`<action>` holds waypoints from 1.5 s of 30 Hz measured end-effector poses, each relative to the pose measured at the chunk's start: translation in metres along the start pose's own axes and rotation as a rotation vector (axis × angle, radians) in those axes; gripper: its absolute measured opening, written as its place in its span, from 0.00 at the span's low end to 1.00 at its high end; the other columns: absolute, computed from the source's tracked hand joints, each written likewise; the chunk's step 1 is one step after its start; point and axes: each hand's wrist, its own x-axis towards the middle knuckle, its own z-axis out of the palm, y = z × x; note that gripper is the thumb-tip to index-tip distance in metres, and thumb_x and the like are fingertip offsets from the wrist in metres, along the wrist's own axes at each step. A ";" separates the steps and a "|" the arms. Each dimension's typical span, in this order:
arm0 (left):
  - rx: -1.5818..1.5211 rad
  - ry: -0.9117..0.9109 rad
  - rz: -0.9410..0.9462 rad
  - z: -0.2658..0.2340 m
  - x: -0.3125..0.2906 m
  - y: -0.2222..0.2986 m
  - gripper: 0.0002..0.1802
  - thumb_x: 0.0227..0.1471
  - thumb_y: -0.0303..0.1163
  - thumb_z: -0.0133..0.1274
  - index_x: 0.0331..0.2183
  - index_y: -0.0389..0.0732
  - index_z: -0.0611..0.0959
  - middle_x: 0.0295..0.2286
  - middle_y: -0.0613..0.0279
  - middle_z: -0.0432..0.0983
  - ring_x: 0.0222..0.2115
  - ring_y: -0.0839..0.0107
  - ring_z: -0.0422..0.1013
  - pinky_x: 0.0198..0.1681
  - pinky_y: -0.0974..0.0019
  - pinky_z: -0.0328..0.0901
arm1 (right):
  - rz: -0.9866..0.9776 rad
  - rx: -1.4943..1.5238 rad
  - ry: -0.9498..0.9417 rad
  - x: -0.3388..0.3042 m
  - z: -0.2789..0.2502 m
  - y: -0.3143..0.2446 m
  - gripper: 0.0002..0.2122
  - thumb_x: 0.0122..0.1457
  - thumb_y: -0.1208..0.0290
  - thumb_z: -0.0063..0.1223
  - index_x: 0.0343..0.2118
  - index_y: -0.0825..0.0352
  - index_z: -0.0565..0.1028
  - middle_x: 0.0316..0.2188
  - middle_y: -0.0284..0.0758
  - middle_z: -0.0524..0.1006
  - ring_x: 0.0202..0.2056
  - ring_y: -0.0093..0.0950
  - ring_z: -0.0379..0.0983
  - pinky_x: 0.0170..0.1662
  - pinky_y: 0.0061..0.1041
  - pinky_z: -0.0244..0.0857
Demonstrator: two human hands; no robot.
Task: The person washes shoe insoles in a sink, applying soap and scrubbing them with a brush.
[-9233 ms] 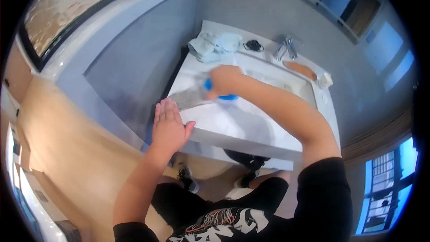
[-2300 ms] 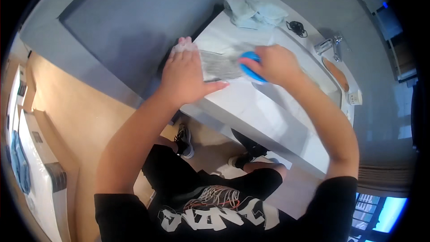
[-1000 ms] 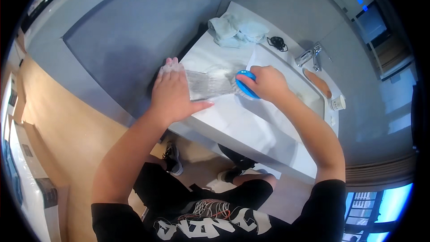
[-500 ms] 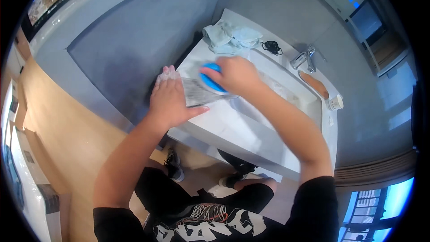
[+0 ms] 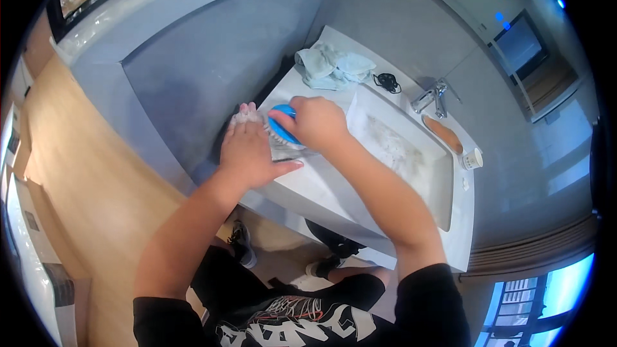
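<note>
My right hand (image 5: 319, 122) grips a blue scrubbing brush (image 5: 283, 121), its pale bristles facing down on the left end of the counter. Beneath the bristles lies a flat grey piece (image 5: 283, 152), mostly covered by the brush and my hands; its kind cannot be made out. My left hand (image 5: 247, 154) presses flat on that piece, fingers stretched toward the far side and thumb out to the right. Whitish suds coat its fingertips. The brush head is right beside my left fingers.
The white counter (image 5: 324, 177) holds a sink basin (image 5: 440, 196) with suds and dirt marks inside. Along its back are a pale green cloth (image 5: 334, 67), a black coiled item (image 5: 387, 82), a faucet (image 5: 432, 97), a brown insole-shaped piece (image 5: 443, 133) and a paper cup (image 5: 472, 159).
My right hand has moved the brush left and toward me, up against my left fingers. My left hand stays pressed on the grey piece. The whole view has shifted slightly.
</note>
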 end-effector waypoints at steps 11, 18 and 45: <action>-0.008 -0.021 -0.013 -0.007 -0.001 0.001 0.69 0.41 0.71 0.58 0.62 0.21 0.55 0.64 0.33 0.48 0.68 0.44 0.42 0.70 0.51 0.40 | 0.036 -0.076 -0.033 -0.002 -0.011 0.002 0.28 0.57 0.38 0.51 0.23 0.65 0.79 0.21 0.45 0.79 0.27 0.45 0.78 0.32 0.42 0.71; 0.026 -0.010 -0.002 -0.009 0.000 0.004 0.67 0.40 0.72 0.58 0.61 0.21 0.58 0.64 0.32 0.49 0.67 0.43 0.43 0.70 0.50 0.40 | 0.227 -0.122 -0.313 -0.032 -0.034 0.041 0.26 0.57 0.39 0.50 0.24 0.62 0.80 0.25 0.42 0.81 0.30 0.44 0.79 0.33 0.43 0.72; 0.044 0.013 0.039 -0.002 0.003 0.002 0.59 0.46 0.65 0.57 0.59 0.21 0.62 0.63 0.30 0.52 0.66 0.40 0.47 0.68 0.50 0.44 | 0.048 -0.104 -0.208 -0.011 -0.030 0.024 0.26 0.58 0.38 0.49 0.29 0.61 0.81 0.27 0.43 0.81 0.33 0.43 0.80 0.35 0.42 0.73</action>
